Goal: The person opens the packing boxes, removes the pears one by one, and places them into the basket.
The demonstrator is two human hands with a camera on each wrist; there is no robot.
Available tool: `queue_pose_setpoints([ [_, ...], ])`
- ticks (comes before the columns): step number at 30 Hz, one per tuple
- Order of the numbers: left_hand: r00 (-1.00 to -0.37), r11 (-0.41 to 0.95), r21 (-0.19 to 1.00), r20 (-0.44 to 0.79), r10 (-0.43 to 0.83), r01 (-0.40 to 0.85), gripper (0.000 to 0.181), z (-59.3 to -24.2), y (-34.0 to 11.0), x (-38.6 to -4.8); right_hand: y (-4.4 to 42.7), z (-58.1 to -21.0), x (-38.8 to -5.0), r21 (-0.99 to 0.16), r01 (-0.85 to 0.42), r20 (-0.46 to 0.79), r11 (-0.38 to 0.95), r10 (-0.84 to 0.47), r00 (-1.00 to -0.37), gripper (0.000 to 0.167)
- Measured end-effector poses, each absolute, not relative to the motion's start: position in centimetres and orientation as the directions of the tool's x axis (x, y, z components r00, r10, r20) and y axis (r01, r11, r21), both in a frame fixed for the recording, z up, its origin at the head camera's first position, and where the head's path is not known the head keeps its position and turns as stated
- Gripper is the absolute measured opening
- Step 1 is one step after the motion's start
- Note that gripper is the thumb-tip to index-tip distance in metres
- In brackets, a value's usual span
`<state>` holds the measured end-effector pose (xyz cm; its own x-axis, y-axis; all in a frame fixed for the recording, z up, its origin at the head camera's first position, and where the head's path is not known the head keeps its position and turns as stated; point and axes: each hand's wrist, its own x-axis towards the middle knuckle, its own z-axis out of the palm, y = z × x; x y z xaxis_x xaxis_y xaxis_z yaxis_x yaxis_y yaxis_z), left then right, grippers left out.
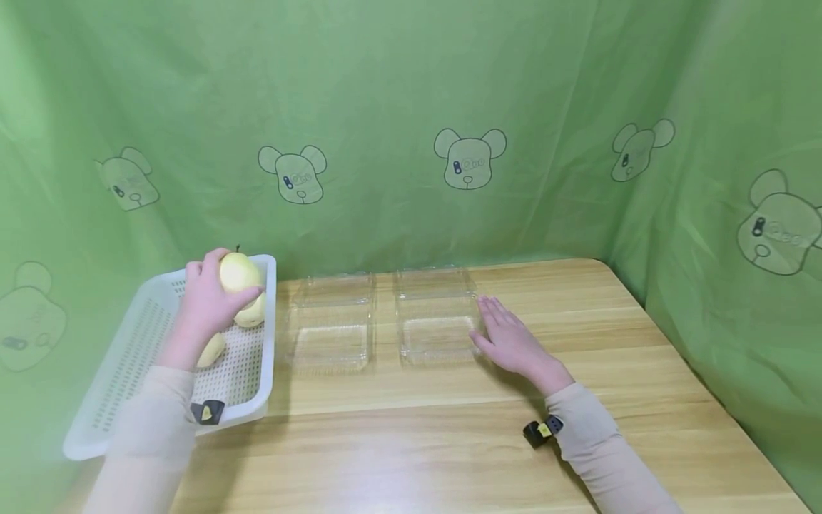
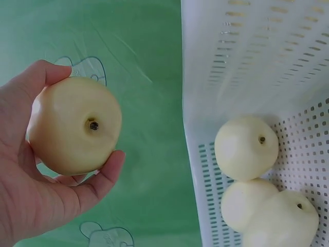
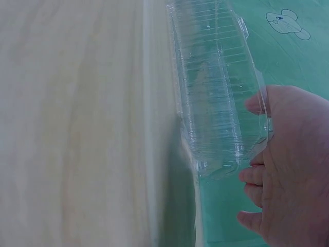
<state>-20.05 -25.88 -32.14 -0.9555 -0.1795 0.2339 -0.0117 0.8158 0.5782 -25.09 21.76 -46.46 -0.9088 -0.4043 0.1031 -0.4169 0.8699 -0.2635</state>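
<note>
My left hand grips a round, pale yellow pear, its stem upward, above the far right part of a white plastic basket. In the left wrist view the fingers and thumb curl round this pear. Below it in the basket lie more pears, partly hidden by the hand in the head view. My right hand, fingers extended, rests against the right side of a clear plastic box. The right wrist view shows the thumb and fingers by the rim of that box.
A second clear box with a raised lid stands between the basket and the first box. All stand on a wooden table. Green curtain with bear-head prints surrounds the table's back and sides.
</note>
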Motion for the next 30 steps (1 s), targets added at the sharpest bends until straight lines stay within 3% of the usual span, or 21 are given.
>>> queue_pose_setpoints([
  [30,-0.941,0.762,0.638,0.179,-0.286,-0.110,0.089,-33.0,-29.8,-21.4,21.7,-46.4,-25.0,-0.270,-0.413,0.099,0.870,-0.401,-0.910,0.074],
])
